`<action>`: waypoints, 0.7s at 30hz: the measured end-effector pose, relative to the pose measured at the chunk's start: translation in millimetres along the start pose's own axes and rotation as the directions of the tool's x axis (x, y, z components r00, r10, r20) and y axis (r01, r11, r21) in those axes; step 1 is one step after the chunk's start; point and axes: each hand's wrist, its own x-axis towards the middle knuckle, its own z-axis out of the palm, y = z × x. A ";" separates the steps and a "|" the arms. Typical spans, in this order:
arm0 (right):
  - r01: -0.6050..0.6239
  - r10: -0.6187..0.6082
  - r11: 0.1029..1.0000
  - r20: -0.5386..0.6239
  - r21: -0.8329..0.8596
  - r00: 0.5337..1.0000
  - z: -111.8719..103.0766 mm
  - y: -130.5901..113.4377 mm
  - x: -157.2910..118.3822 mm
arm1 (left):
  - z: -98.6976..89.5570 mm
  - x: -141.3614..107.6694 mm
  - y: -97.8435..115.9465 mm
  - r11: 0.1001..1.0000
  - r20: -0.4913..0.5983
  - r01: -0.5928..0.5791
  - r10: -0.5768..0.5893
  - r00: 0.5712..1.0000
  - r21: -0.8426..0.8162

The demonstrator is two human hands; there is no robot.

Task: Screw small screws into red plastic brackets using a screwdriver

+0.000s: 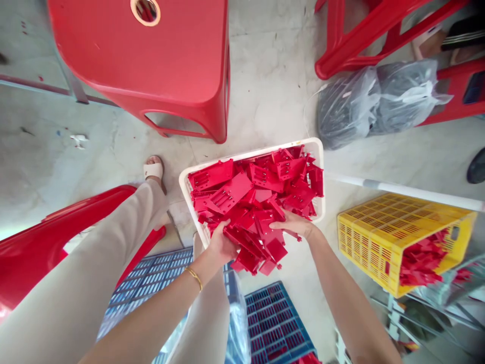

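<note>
A white plastic basket [320,151] on the floor is heaped with flat red plastic parts [231,194], some with slots in them. Over its near edge, a loose bunch of these red plastic parts [257,237] is gathered between my two hands. My left hand [223,242], with a gold bracelet at the wrist, grips the bunch from the left, thumb on top. From the right, my right hand [294,224] closes on the same bunch, its fingers partly hidden by the parts.
A red stool [151,55] stands beyond the basket. Clear bags of dark items [379,101] lie at the upper right, by other red stools. A yellow crate [371,237] with red parts is on the right. Blue crates [275,318] stand near my legs. Another person's foot [428,43] shows at the upper right.
</note>
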 end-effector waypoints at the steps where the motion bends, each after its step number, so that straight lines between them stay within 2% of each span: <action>1: -0.018 0.017 0.999 0.040 0.028 0.999 0.4 -1.3 -1.2 | 0.2 -2.6 -0.3 0.999 0.010 0.029 -0.030 1.000 0.026; 4: -0.062 0.052 0.994 0.107 0.087 0.993 1.0 -5.2 0.1 | 0.3 -5.5 -1.2 0.994 0.039 0.072 -0.076 0.996 0.082; 8: -0.126 0.103 0.983 0.174 0.130 0.979 -1.0 -9.9 8.7 | -0.1 -1.4 -1.1 0.995 0.069 0.041 -0.048 0.996 0.094; 11: -0.141 0.111 0.976 0.180 0.166 0.977 -0.9 -13.0 7.5 | -0.6 -1.6 1.1 0.993 0.074 0.053 -0.061 0.995 0.106; 16: -0.098 0.072 0.969 0.120 0.227 0.990 3.0 -16.3 -13.7 | 1.3 -14.0 2.6 0.988 0.085 0.093 -0.104 0.991 0.125; 21: -0.063 0.038 0.962 0.099 0.265 0.994 9.2 -22.9 -49.4 | 8.1 -35.7 -9.7 0.974 0.078 0.164 -0.178 0.981 0.157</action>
